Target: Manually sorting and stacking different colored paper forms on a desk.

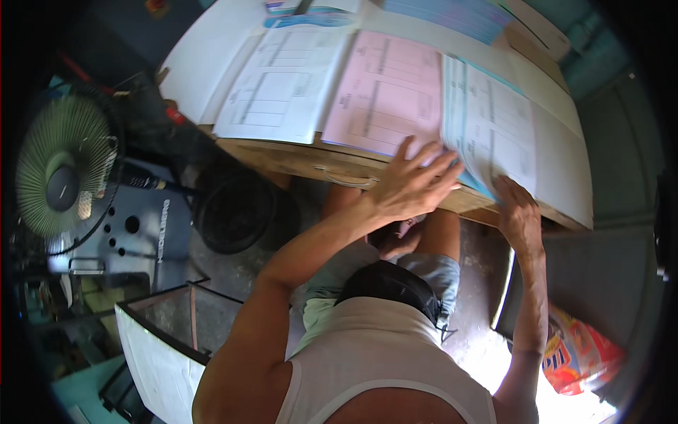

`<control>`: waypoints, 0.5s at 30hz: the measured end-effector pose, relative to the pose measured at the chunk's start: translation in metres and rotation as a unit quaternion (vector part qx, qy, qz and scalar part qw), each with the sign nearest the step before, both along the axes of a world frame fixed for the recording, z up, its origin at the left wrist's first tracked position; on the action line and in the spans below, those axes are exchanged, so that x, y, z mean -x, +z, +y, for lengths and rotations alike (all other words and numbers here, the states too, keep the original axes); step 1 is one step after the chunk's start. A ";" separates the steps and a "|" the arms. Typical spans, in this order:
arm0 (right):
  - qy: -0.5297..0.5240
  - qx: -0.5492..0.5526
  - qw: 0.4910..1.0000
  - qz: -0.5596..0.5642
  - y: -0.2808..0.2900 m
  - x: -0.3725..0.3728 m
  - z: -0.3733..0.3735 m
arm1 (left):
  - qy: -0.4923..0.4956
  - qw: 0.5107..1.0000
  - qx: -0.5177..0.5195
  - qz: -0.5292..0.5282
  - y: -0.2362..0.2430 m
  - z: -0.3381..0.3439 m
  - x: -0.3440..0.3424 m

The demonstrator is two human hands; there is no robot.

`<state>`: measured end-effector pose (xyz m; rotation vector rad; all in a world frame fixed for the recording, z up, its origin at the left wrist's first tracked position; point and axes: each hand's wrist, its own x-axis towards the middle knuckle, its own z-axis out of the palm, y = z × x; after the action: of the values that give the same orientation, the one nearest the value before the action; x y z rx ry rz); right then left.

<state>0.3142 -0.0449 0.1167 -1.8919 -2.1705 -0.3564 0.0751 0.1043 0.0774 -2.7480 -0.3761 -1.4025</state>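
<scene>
Three stacks of printed forms lie side by side on the white tabletop: a white stack (282, 85) at left, a pink stack (385, 92) in the middle, and a white stack with teal-edged sheets (505, 124) at right. My left hand (417, 180), fingers spread, is over the desk's front edge, between the pink stack and the right one; its fingertips are at the right stack's lower left corner. The lower edge of the right stack's top form bends up. My right hand (519, 212) has its fingers closed on that form's lower edge; the thumb is partly hidden.
A wooden drawer front (318, 166) with a handle runs below the tabletop. More blue printed sheets (452, 18) lie at the back. A fan (63, 177) stands at left, beside a round black bin (236, 212). A red plastic package (583, 353) is at lower right.
</scene>
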 end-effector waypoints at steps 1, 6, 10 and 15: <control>-0.021 -0.003 1.000 0.007 -0.003 -0.004 0.001 | 0.006 1.000 0.006 -0.013 0.002 0.013 0.026; -0.057 -0.020 0.997 0.038 0.002 -0.010 0.009 | 0.300 0.942 0.022 0.146 0.012 0.089 0.194; -0.116 -0.008 0.986 0.121 0.002 -0.013 0.010 | 0.368 0.897 -0.028 0.245 0.000 0.111 0.263; -0.163 0.008 0.976 0.145 0.011 -0.020 0.012 | 0.243 0.967 -0.020 0.069 0.017 0.108 0.226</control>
<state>0.3339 -0.0334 0.1276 -2.1580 -1.6852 -0.1088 -0.1514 0.2124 0.0948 -2.4576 -0.9242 -1.0739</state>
